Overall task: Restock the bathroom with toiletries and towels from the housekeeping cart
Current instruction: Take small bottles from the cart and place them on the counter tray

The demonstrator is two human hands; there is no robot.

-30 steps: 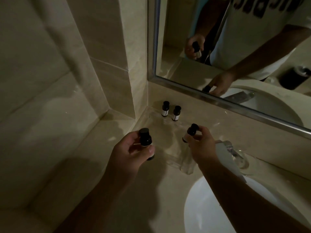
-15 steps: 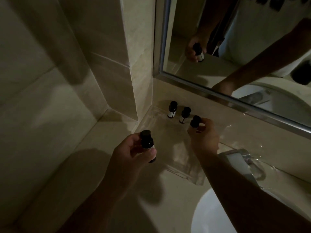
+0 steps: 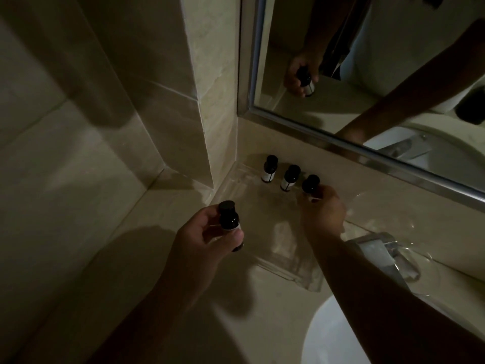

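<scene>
Both bare forearms reach forward, the left rising from seven o'clock, the right from four o'clock and stretched further out. The left hand (image 3: 207,232) has thumb and fingers curled round a small dark bottle (image 3: 229,222), held upright with its cap clear of the grip. At two o'clock from it, the right hand (image 3: 322,214), knuckles up, pinches a second small bottle (image 3: 310,183) at its fingertips.
</scene>
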